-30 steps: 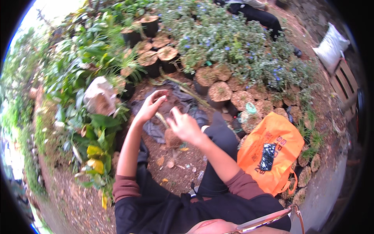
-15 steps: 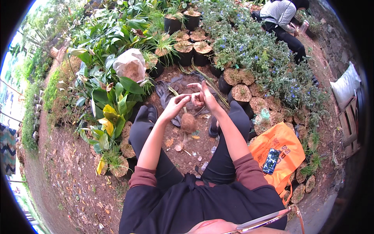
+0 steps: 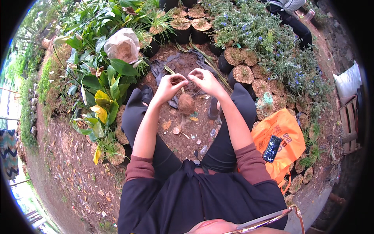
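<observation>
My left hand [image 3: 170, 89] and my right hand [image 3: 206, 82] are raised close together between my knees. Both have thumb and fingers pinched, their tips nearly meeting. Whatever they hold is too thin or hidden to make out. Just below them a round brown fibre-covered ball [image 3: 186, 104] sits near the ground, with a pale green stem or leaf [image 3: 169, 70] rising behind the left hand. Past the hands, dark crumbly soil [image 3: 183, 64] lies heaped on a dark cloth sheet [image 3: 159, 67].
A whitish bag of brown fibre [image 3: 122, 46] stands among leafy plants on the left. Black-bagged pots [image 3: 242, 74] line the right. An orange bag [image 3: 286, 134] with a phone [image 3: 272, 148] on it lies beside my right knee. Another person [image 3: 290, 19] is at the far right.
My right hand's fingers, raised and partly extended before, have now come down into a pinch. The left hand has curled more and turned inward. The whole view has tilted slightly.
</observation>
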A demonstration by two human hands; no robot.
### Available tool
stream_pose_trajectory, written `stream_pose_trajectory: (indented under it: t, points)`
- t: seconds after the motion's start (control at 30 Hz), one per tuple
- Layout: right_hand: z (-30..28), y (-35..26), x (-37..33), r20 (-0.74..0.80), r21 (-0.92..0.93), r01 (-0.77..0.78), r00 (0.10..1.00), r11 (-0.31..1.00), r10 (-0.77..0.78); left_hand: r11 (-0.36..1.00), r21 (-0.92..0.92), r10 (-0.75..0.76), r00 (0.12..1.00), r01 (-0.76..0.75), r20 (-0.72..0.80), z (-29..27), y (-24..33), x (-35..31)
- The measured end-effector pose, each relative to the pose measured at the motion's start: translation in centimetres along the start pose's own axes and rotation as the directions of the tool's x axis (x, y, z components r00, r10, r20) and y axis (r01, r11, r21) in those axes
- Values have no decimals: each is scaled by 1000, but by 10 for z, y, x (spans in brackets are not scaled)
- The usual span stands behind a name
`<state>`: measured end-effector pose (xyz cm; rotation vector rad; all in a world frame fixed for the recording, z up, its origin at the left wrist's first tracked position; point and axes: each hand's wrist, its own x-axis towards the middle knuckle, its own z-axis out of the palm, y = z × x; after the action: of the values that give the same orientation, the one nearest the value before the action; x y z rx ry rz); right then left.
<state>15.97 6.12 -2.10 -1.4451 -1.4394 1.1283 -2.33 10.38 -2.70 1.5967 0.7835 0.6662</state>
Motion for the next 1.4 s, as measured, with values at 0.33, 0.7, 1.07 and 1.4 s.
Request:
stream_pose_trajectory:
  t: [0.33, 0.7, 1.07, 1.4]
  points:
    - [-21, -11, -11, -281, -548, -138, 959, 825, -26, 697, -659, -461, 880, 284, -109, 13, -106, 38]
    - [-38, -16, -29, -276, -491, -175, 960, 853, 38, 365, -351, -912, 255, 862, -323, 93, -341, -21]
    - [-39, -17, -32, -207, -497, -137, 978, 857, 36, 56, -255, -815, -104, 965, -570, 140, -317, 44]
    - [-37, -18, -32, -197, -501, -116, 980, 858, 17, 103, -534, -806, -244, 839, -539, 149, -317, 59]
